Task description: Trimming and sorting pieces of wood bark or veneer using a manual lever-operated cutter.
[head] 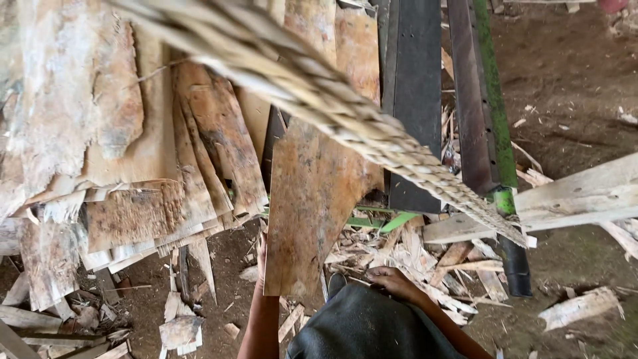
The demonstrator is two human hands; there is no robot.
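veneer sheet (312, 199) right of veneer stack (133, 166)

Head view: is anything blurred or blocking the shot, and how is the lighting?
Head view: a braided rope crosses diagonally close to the lens, soft and out of focus, hiding part of the veneer sheet at the left hand; light is even and dim, no glare; the right hand is sharp.

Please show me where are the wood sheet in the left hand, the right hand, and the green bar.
wood sheet (312, 199): head view, middle of its brown face.
right hand (392, 280): head view, back of the hand.
green bar (495, 106): head view, its upper length.
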